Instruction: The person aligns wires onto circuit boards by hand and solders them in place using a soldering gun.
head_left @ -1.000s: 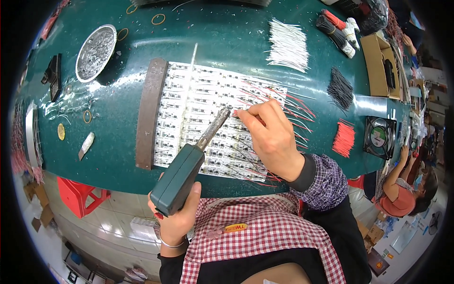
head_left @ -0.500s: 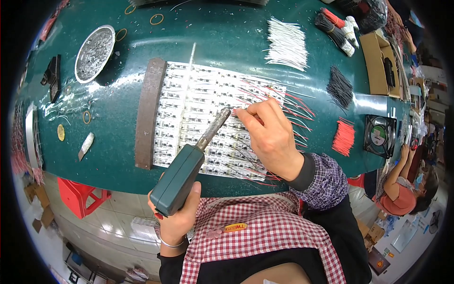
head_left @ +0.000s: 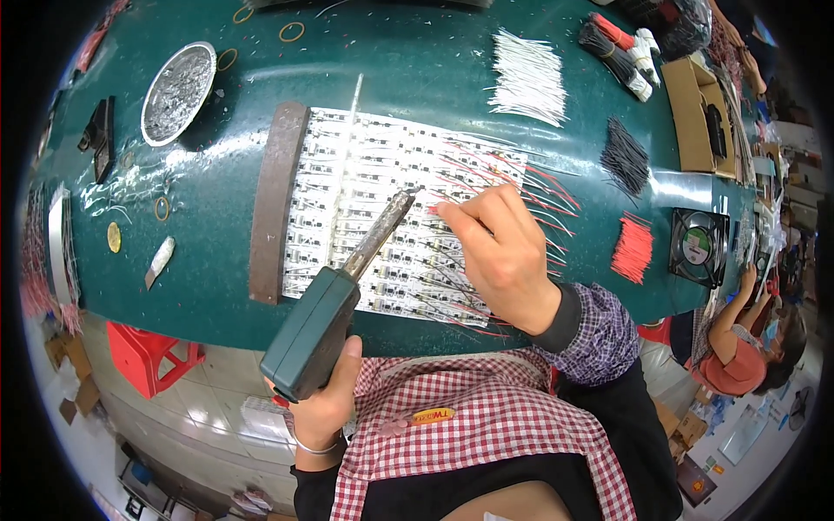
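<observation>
While the left hand (head_left: 326, 404) wraps one green soldering gun (head_left: 311, 334), the right hand (head_left: 508, 260) has its thumb and forefinger narrowed to a pinch on one red wire (head_left: 433, 209). Both work over one white panel (head_left: 382, 161), which lies on the table (head_left: 200, 291) by the middle of its near edge. The gun's tip slants over the panel, just beside the pinched wire; whether it touches the panel I cannot tell. Red and dark wires, too many to count, stick out past the panel's right edge. One brown bar (head_left: 278, 204) runs along its left edge, and one clear rod (head_left: 345, 165) crosses it, jutting beyond its far edge.

Three wire piles lie to the right: one white (head_left: 528, 78) toward the table's far edge, one black (head_left: 625, 156) and one red (head_left: 632, 250) toward its right edge. One fan (head_left: 699, 250) sits by the near right corner, one carton (head_left: 691, 122) along the right edge. Toward the far left corner is one bowl (head_left: 178, 95) of silvery scraps. Four rubber bands (head_left: 292, 32) show, three nearer the far edge, one nearer the left.
</observation>
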Action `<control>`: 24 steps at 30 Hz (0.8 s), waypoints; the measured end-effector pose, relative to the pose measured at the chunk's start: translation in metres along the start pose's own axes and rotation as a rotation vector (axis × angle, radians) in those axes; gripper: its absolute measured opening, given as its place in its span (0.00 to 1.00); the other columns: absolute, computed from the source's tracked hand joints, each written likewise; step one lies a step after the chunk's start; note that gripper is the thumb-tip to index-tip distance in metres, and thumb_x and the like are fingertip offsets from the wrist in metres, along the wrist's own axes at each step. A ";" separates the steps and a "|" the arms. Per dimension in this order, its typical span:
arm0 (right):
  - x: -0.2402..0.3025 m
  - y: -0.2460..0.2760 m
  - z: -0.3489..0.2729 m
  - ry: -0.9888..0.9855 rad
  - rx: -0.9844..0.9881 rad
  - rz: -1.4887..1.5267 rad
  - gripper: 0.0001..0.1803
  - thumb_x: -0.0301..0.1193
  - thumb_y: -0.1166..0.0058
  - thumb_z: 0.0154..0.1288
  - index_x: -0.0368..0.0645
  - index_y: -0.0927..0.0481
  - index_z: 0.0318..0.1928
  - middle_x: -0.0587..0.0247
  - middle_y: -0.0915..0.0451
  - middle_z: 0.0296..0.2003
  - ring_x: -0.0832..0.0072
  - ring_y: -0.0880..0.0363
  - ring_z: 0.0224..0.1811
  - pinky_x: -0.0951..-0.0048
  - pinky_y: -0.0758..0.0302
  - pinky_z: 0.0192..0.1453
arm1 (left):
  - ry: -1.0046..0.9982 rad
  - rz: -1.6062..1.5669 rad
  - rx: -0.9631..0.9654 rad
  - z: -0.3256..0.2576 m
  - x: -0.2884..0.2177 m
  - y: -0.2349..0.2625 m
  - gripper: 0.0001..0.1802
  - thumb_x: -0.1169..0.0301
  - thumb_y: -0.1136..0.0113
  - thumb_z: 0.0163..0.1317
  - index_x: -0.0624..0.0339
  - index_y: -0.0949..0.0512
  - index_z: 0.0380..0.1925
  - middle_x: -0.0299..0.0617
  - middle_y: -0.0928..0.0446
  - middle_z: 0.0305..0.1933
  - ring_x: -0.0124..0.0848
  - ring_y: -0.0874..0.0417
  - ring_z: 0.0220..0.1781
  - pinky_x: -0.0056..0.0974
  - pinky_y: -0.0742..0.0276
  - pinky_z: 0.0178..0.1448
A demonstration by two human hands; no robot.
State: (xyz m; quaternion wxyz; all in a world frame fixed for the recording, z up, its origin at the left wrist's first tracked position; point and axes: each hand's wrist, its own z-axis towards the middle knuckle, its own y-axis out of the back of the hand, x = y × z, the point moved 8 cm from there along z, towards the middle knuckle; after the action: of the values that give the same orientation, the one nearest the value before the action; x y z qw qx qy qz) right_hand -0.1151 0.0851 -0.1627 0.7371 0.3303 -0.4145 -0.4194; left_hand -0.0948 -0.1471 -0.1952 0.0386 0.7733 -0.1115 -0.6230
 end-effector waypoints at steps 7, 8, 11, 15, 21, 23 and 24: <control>0.001 -0.004 -0.004 -0.051 0.027 0.081 0.19 0.16 0.43 0.44 0.35 0.18 0.42 0.62 0.28 0.30 0.66 0.28 0.33 0.69 0.28 0.33 | 0.149 0.014 -0.058 -0.002 0.000 0.003 0.12 0.76 0.28 0.52 0.69 0.17 0.36 0.43 0.16 0.33 0.28 0.17 0.30 0.33 0.23 0.34; 0.000 -0.004 -0.004 -0.070 0.022 0.094 0.21 0.13 0.43 0.43 0.35 0.17 0.42 0.62 0.26 0.29 0.66 0.28 0.32 0.69 0.29 0.33 | 0.138 0.017 -0.069 -0.002 -0.002 0.003 0.12 0.75 0.28 0.52 0.69 0.18 0.35 0.43 0.16 0.32 0.28 0.17 0.29 0.33 0.23 0.33; 0.000 -0.006 -0.005 -0.041 0.050 0.070 0.18 0.18 0.43 0.46 0.35 0.19 0.42 0.61 0.30 0.31 0.66 0.29 0.35 0.69 0.27 0.33 | 0.142 0.012 -0.050 -0.002 0.001 0.002 0.12 0.76 0.28 0.52 0.69 0.18 0.36 0.43 0.16 0.32 0.28 0.18 0.28 0.33 0.24 0.33; 0.000 -0.007 -0.006 -0.054 0.063 0.065 0.17 0.18 0.44 0.47 0.35 0.19 0.42 0.61 0.30 0.31 0.67 0.29 0.35 0.69 0.27 0.33 | 0.104 0.031 -0.041 -0.001 -0.001 0.002 0.11 0.76 0.29 0.52 0.69 0.18 0.35 0.43 0.16 0.31 0.27 0.18 0.28 0.33 0.24 0.33; 0.001 -0.008 -0.006 -0.040 0.071 0.036 0.16 0.19 0.44 0.49 0.35 0.19 0.42 0.61 0.30 0.31 0.67 0.29 0.35 0.69 0.27 0.34 | 0.124 0.037 0.024 0.001 0.004 -0.003 0.10 0.78 0.31 0.52 0.69 0.18 0.34 0.42 0.18 0.30 0.27 0.19 0.27 0.31 0.25 0.32; 0.001 -0.009 -0.005 -0.047 0.091 0.027 0.15 0.20 0.44 0.50 0.35 0.19 0.42 0.61 0.30 0.32 0.67 0.29 0.36 0.70 0.27 0.34 | 0.106 0.042 0.035 0.001 0.002 -0.004 0.10 0.79 0.31 0.52 0.69 0.19 0.34 0.41 0.19 0.30 0.26 0.19 0.26 0.31 0.25 0.31; 0.001 -0.009 -0.005 -0.047 0.091 0.027 0.15 0.20 0.44 0.50 0.35 0.19 0.42 0.61 0.30 0.32 0.67 0.29 0.36 0.70 0.27 0.34 | 0.106 0.042 0.035 0.001 0.002 -0.004 0.10 0.79 0.31 0.52 0.69 0.19 0.34 0.41 0.19 0.30 0.26 0.19 0.26 0.31 0.25 0.31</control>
State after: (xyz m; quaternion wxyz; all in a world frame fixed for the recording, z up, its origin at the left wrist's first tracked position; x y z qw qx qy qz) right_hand -0.1134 0.0814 -0.1719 0.7168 0.3480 -0.4547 -0.3979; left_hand -0.0951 -0.1438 -0.1985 0.0442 0.8033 -0.1363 -0.5782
